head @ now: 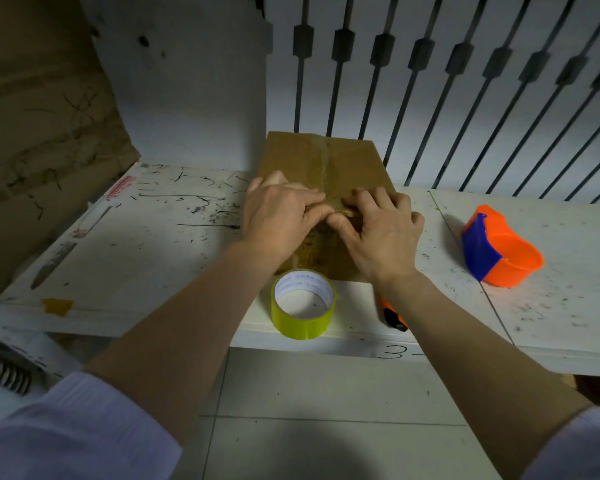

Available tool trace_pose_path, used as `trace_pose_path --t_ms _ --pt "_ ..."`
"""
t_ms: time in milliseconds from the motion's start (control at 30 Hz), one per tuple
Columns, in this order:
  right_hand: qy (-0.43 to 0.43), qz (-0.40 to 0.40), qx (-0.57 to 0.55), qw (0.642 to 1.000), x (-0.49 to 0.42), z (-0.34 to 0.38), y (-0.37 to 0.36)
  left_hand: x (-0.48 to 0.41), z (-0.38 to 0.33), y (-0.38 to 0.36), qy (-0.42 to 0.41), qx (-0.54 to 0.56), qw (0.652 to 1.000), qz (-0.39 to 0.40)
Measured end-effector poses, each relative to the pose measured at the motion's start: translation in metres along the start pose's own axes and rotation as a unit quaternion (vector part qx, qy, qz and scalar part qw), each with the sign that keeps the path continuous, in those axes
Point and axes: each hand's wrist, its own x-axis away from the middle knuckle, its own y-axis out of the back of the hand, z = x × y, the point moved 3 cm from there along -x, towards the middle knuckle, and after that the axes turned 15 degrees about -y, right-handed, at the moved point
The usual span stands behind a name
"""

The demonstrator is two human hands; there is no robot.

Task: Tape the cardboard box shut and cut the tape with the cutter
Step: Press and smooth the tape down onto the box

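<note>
Tape is being pressed flat along the cardboard box [321,161] seam by left hand [279,216] and right hand [383,233], nothing gripped. Next the orange cutter [394,317] (beside the yellow-green tape roll [303,304]) must be picked up.

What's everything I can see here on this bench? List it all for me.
Cardboard box: one, brown, middle of the bench, taped along its top seam.
Tape roll: one, yellow-green, near edge, in front of the box.
Cutter: one, orange and black, near edge, partly hidden under the right forearm.
Tape dispenser: one, orange and blue, right side.
Bench: one, white, ink-marked.
Railing: dark bars behind.
Hands: left hand and right hand, pressing on the box top.
</note>
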Motion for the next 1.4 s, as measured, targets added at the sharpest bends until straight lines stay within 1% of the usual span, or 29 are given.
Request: trace_pose_path --t_ms 67,167,267,367,467,533,633,700,767,867,933,1033,1200,1333,1400 --pt "-0.009 -0.007 -0.014 1.0 -0.001 0.002 0.0 0.0 0.001 -0.001 -0.001 0.01 1.0 -0.002" --pt "0.005 -0.015 -0.028 0.999 0.0 0.0 0.0 0.003 0.004 -0.001 -0.004 0.041 0.999 0.005" --pt "0.025 -0.007 -0.034 0.999 0.0 -0.006 0.0 0.007 0.009 0.0 0.001 0.074 0.997 0.02" --pt "0.016 0.0 -0.034 0.999 0.0 -0.006 0.0 0.009 0.01 0.002 0.002 0.081 0.996 0.039" --pt "-0.026 -0.01 -0.039 0.999 0.0 0.002 -0.001 0.009 0.006 0.002 0.033 0.069 0.997 -0.003" --pt "-0.026 -0.01 -0.044 0.999 -0.001 0.003 -0.002 0.008 0.004 0.0 0.029 0.053 0.998 -0.02" --pt "0.023 -0.006 -0.002 1.0 0.002 -0.004 -0.002 0.011 0.002 0.0 -0.013 0.01 1.0 0.026" --pt "0.037 -0.01 0.032 0.999 0.005 -0.005 -0.003 0.017 -0.001 -0.003 -0.041 -0.047 0.996 0.062" --pt "0.02 -0.013 0.063 0.998 0.006 0.0 -0.005 0.017 -0.004 -0.007 -0.047 -0.09 0.993 0.061" --pt "0.027 -0.025 0.075 0.997 0.005 0.004 -0.008 0.014 -0.003 -0.012 -0.025 -0.104 0.993 0.046" --pt "0.041 -0.026 0.066 0.997 0.004 0.001 -0.008 0.014 -0.002 -0.013 -0.028 -0.089 0.995 0.046" --pt "0.063 -0.003 0.066 0.996 0.004 -0.003 -0.005 0.014 -0.002 -0.007 -0.021 -0.048 0.998 0.045" --pt "0.07 0.049 0.034 0.996 0.001 -0.005 0.002 0.016 0.008 0.009 -0.011 0.014 0.996 0.083" --pt "0.085 0.062 0.042 0.993 0.0 0.004 0.002 0.029 0.021 0.016 0.044 0.037 0.998 0.019" --pt "0.086 0.065 0.051 0.993 -0.002 0.011 -0.002 0.028 0.027 0.015 0.064 0.05 0.997 0.011"
